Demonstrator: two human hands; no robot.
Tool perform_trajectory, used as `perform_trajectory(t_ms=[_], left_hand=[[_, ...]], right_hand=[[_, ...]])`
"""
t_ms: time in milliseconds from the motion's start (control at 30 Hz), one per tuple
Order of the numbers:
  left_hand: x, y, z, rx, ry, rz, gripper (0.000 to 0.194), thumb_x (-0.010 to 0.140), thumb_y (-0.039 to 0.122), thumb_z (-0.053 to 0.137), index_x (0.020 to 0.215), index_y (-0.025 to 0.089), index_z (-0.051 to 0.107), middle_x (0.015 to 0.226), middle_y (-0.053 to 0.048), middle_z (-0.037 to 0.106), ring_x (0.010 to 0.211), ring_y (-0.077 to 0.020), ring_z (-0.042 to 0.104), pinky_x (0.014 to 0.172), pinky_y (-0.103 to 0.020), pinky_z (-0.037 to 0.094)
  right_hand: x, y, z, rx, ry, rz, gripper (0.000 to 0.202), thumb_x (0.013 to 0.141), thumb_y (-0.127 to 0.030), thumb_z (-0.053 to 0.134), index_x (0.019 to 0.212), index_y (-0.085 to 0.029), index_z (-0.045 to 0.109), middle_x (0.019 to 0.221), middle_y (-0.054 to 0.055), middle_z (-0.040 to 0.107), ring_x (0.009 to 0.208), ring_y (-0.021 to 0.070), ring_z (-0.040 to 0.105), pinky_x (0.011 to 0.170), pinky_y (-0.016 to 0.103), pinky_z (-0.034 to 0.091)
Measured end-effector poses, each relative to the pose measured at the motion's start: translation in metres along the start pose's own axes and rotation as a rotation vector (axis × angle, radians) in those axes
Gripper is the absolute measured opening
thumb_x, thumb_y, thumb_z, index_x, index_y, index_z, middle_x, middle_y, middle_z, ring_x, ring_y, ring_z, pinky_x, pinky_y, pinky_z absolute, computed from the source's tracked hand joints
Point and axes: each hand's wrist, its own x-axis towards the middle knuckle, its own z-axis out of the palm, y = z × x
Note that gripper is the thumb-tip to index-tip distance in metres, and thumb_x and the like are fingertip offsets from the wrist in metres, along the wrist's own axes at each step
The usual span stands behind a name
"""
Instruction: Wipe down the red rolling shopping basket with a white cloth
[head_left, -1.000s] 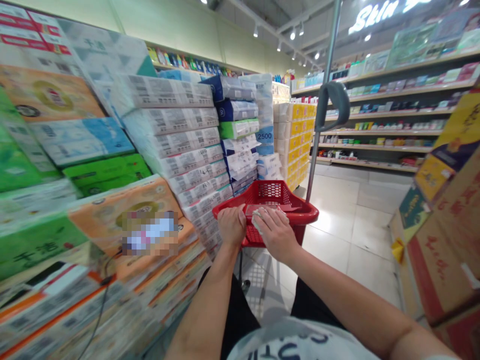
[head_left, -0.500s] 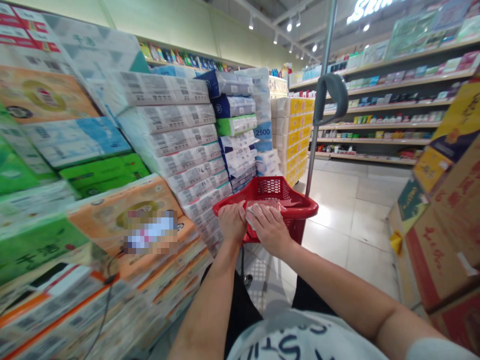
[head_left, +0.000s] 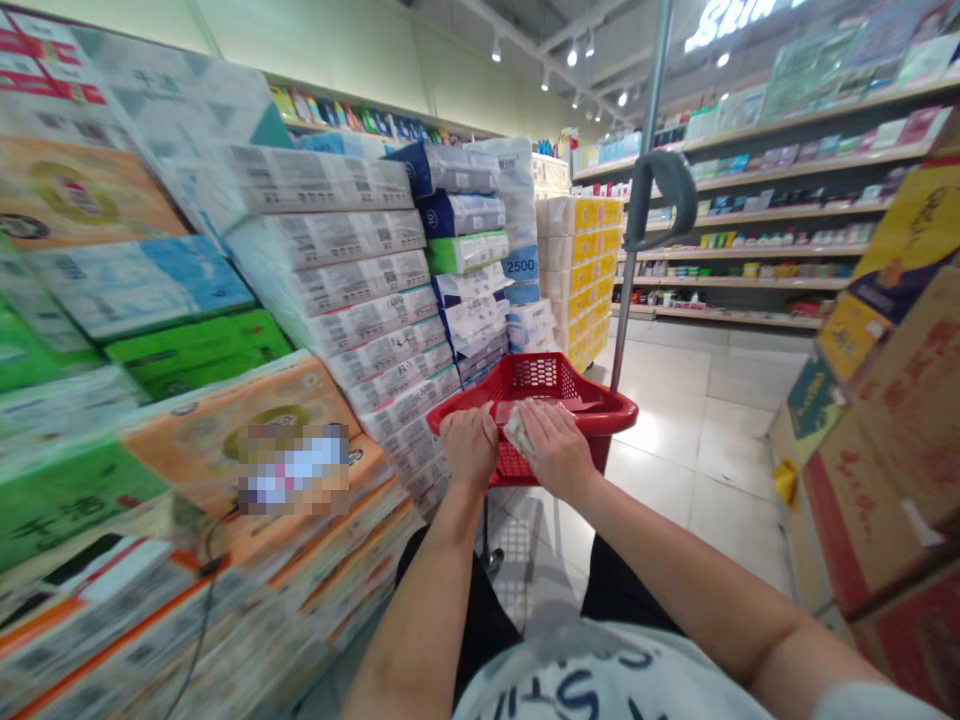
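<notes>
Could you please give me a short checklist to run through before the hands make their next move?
1. Left hand gripping the near edge of the red cart: ok, its fingers wrap over it.
2. Pale cloth under the right hand: ok, part of it shows at the hand's inner side.
3. Hands apart: ok, a narrow gap shows between them.
4. Right hand free: not ok, it is on the cloth.
5. Underside of the cloth clean: cannot tell, it is hidden.
6. Cart's wheel locked: cannot tell, no brake can be made out.
</notes>
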Motion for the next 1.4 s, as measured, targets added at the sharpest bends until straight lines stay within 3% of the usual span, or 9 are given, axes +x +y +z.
perform_trajectory(t_ms=[133,267,400,600,867,1033,1133,1300,1400], left_hand=[[0.0,-0.001,0.0,0.005,0.0,0.009,0.039,0.098,0.027,0.029,0.115,0.021,0.063,0.093,-0.005,0.07,0.088,-0.0204,0.059,0.088,-0.038,0.033],[0.001,0.0,0.001,0.031,0.013,0.018,0.039,0.098,0.029,0.029,0.114,0.022,0.063,0.093,-0.005,0.07,0.088,-0.021,0.058,0.089,-0.037,0.033],[0.002,0.003,0.002,0.024,0.007,0.018,0.039,0.098,0.029,0.028,0.113,0.021,0.064,0.091,-0.004,0.07,0.088,-0.0208,0.058,0.088,-0.037,0.032],[0.003,0.002,0.003,0.001,0.018,0.01,0.042,0.098,0.029,0.026,0.113,0.02,0.064,0.093,-0.005,0.07,0.088,-0.0207,0.058,0.089,-0.037,0.032],[0.004,0.006,0.006,0.004,0.017,0.005,0.042,0.097,0.029,0.027,0.116,0.021,0.063,0.096,-0.006,0.07,0.091,-0.0214,0.058,0.09,-0.038,0.032],[0.003,0.006,0.007,-0.004,0.014,0.001,0.042,0.097,0.029,0.027,0.113,0.021,0.064,0.095,-0.006,0.071,0.09,-0.0211,0.059,0.09,-0.037,0.032],[0.004,0.005,0.007,-0.003,0.023,0.007,0.042,0.098,0.029,0.026,0.114,0.02,0.064,0.095,-0.006,0.071,0.09,-0.0213,0.059,0.09,-0.038,0.033],[0.004,0.011,0.009,0.003,0.009,0.016,0.041,0.097,0.028,0.027,0.118,0.021,0.062,0.096,-0.006,0.07,0.092,-0.022,0.058,0.092,-0.039,0.032],[0.004,0.016,0.01,-0.006,0.01,0.015,0.04,0.097,0.028,0.028,0.117,0.021,0.062,0.097,-0.006,0.07,0.094,-0.0221,0.058,0.093,-0.039,0.032]], right_hand=[[-0.009,0.009,-0.007,0.074,-0.051,-0.147,0.043,0.091,-0.021,0.047,0.133,-0.016,0.052,0.134,0.01,0.056,0.126,0.0256,0.047,0.107,0.043,0.035],[0.021,0.028,-0.025,0.029,-0.136,0.12,0.03,0.094,-0.032,0.046,0.111,-0.016,0.065,0.106,0.012,0.069,0.109,0.0258,0.058,0.096,0.041,0.042],[0.021,0.033,-0.028,-0.099,-0.102,0.289,0.039,0.093,-0.027,0.048,0.129,-0.012,0.054,0.102,0.015,0.07,0.11,0.0299,0.056,0.093,0.045,0.04],[-0.02,0.027,-0.019,0.016,0.043,0.034,0.039,0.093,-0.021,0.044,0.13,-0.016,0.054,0.134,0.012,0.055,0.127,0.0265,0.046,0.106,0.043,0.034],[0.03,0.051,-0.043,-0.123,-0.384,0.513,0.043,0.095,-0.047,0.04,0.084,-0.015,0.068,0.075,0.013,0.07,0.069,0.0264,0.068,0.065,0.038,0.049],[-0.015,0.045,-0.031,-0.067,0.013,0.195,0.034,0.096,-0.032,0.044,0.12,-0.014,0.061,0.115,0.013,0.067,0.108,0.0251,0.061,0.096,0.04,0.041],[-0.033,0.058,-0.029,-0.028,0.112,0.033,0.033,0.092,-0.028,0.05,0.122,-0.017,0.06,0.124,0.008,0.064,0.123,0.024,0.051,0.106,0.041,0.033],[-0.01,0.086,-0.039,-0.078,0.085,0.342,0.023,0.092,-0.032,0.051,0.089,-0.018,0.07,0.083,0.007,0.072,0.096,0.0257,0.062,0.093,0.042,0.04],[-0.014,0.082,-0.038,-0.028,0.104,0.311,0.026,0.094,-0.027,0.047,0.108,-0.017,0.067,0.099,0.009,0.072,0.092,0.0228,0.064,0.089,0.04,0.043]])
